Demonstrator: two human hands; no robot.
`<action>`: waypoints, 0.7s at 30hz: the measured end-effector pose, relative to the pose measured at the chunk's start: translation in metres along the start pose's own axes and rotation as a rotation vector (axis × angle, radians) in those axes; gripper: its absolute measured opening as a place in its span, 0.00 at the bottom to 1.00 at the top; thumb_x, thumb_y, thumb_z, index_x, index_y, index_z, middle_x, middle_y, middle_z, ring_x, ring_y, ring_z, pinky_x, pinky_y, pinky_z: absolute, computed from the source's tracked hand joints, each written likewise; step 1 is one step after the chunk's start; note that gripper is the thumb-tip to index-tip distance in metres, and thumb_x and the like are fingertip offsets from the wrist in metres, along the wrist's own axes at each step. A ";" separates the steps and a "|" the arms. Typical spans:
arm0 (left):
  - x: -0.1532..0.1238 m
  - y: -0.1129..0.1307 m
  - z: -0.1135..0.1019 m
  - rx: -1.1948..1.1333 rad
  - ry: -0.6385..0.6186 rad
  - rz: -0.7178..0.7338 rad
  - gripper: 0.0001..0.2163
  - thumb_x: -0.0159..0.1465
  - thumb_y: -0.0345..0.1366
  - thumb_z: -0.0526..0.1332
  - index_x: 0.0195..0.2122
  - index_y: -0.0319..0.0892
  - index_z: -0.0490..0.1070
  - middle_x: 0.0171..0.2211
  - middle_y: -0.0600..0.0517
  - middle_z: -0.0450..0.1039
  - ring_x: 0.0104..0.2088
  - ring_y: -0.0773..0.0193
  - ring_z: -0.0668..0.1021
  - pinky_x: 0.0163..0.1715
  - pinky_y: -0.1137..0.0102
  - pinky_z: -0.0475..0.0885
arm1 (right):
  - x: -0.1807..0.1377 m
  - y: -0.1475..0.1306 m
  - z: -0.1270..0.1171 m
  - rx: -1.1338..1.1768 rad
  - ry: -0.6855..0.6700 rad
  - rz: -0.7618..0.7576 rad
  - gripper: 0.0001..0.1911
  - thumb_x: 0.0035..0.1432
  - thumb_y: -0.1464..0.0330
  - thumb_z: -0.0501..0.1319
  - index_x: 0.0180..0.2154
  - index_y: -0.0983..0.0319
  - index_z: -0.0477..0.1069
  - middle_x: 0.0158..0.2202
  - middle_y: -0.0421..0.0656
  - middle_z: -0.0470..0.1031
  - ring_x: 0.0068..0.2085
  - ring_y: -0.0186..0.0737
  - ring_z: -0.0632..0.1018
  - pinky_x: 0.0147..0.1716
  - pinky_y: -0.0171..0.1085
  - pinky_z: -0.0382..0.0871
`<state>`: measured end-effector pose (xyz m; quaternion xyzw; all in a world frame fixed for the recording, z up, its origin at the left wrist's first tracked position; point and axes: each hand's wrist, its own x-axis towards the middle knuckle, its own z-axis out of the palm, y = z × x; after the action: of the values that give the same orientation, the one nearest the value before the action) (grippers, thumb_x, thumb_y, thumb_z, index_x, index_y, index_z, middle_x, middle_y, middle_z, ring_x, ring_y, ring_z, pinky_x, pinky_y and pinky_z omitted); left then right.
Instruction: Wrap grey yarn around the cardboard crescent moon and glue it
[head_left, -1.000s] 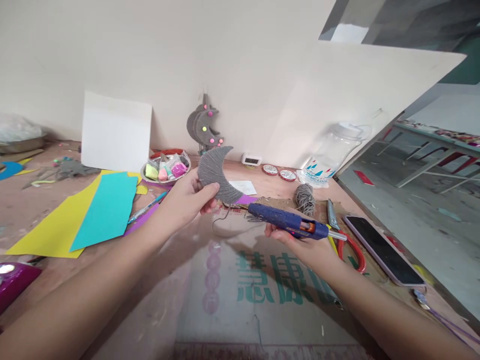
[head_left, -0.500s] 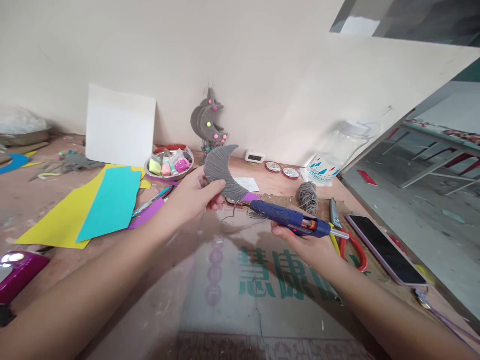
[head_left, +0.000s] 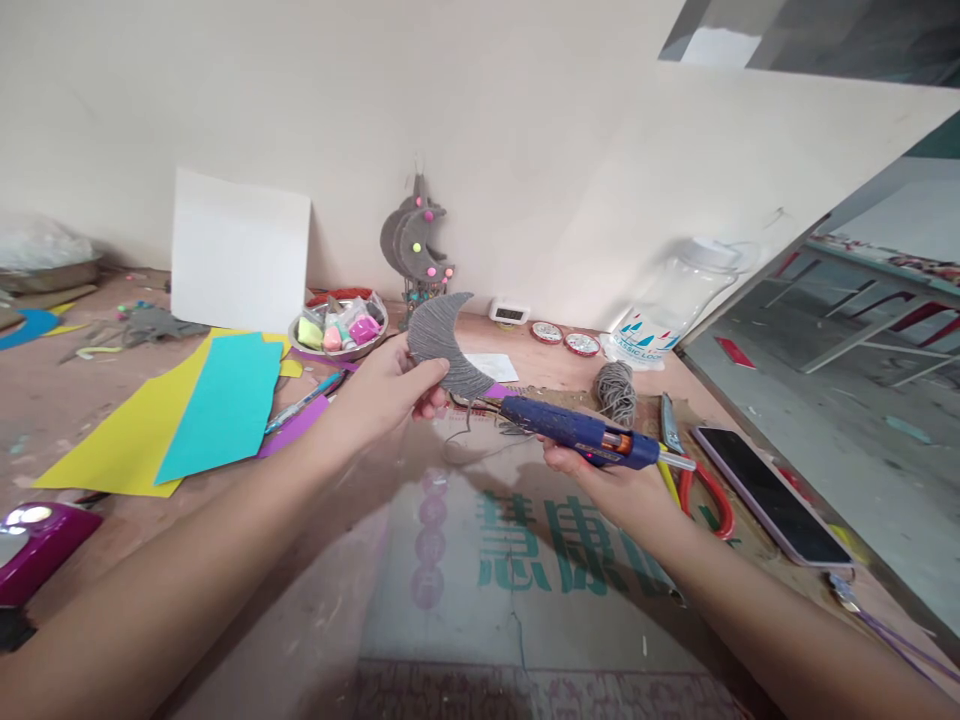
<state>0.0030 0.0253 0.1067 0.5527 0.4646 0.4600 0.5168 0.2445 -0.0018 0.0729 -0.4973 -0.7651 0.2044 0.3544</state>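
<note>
One grey yarn-covered crescent (head_left: 439,345) is held up over the middle of the table (head_left: 56,400), its upper tip curving right and its purple lower end (head_left: 498,391) showing past the yarn. The left hand (head_left: 401,388) pinches its outer curve, thumb in front, leaving the inner edge and both tips free of the fingers. The right hand (head_left: 600,478) grasps a blue glue gun (head_left: 570,432) from below, its nozzle pointing left at the purple end; whether they touch I cannot tell.

Beneath, a printed sheet (head_left: 442,620) spreads between the two forearms down to the bottom of the view, giving the hands room toward the body. Loose yarn (head_left: 457,455) trails just below the nozzle, and a yarn ball (head_left: 616,392) sits close behind the gun. Tighter on the right, red-handled pliers (head_left: 718,500) lie just beside the right wrist, and a phone (head_left: 772,495) lies along the table's slanting right edge, beyond which the floor (head_left: 847,420) shows. Left of the left forearm, cyan paper (head_left: 221,405) overlaps yellow paper (head_left: 120,450). Behind, a bowl (head_left: 352,353), a small digital clock (head_left: 510,312) and a clear bottle (head_left: 667,300) line the wall (head_left: 525,150), where a crescent ornament (head_left: 409,240) hangs.
</note>
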 end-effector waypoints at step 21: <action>0.004 -0.004 -0.002 -0.013 -0.011 -0.020 0.04 0.60 0.31 0.56 0.28 0.42 0.61 0.16 0.60 0.65 0.15 0.74 0.68 0.16 0.79 0.63 | 0.000 -0.001 0.001 0.043 0.013 -0.031 0.10 0.54 0.58 0.61 0.28 0.57 0.70 0.25 0.38 0.76 0.28 0.39 0.77 0.29 0.35 0.74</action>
<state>0.0016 0.0299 0.1026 0.5472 0.4645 0.4547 0.5274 0.2433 -0.0023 0.0726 -0.4789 -0.7659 0.2120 0.3730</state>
